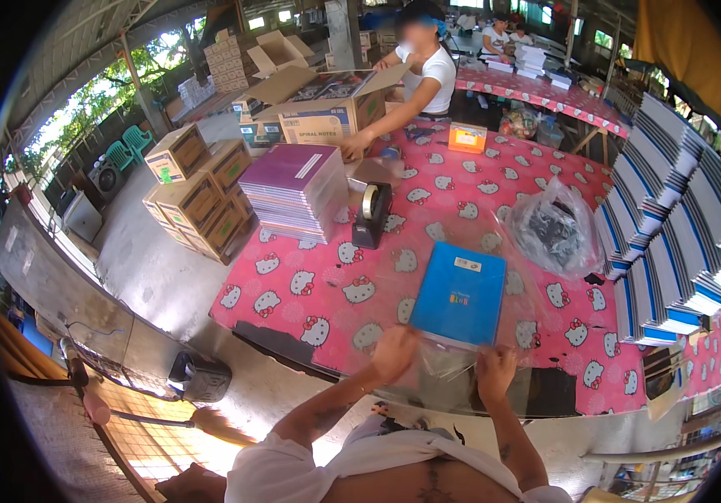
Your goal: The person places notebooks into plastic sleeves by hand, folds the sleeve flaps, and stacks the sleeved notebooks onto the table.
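Note:
A blue notebook (458, 293) with a white label at its top lies on the table in front of me. Clear plastic film (440, 365) shows around it and hangs over the near table edge. My left hand (395, 352) is closed at the notebook's near left corner, gripping the film. By the near right corner my right hand (496, 371) pinches the film with curled fingers. Beyond the notebook to the left stands a black tape dispenser (371, 220), beside a tall stack of purple notebooks (293, 197).
Rows of stacked notebooks (662, 226) rise on the right, near a clear bag (553, 228) with dark contents. An orange box (467, 137) sits at the back. Across the table, a person (432, 80) reaches beside an open carton (322, 126). Closed cartons (197, 201) stand left.

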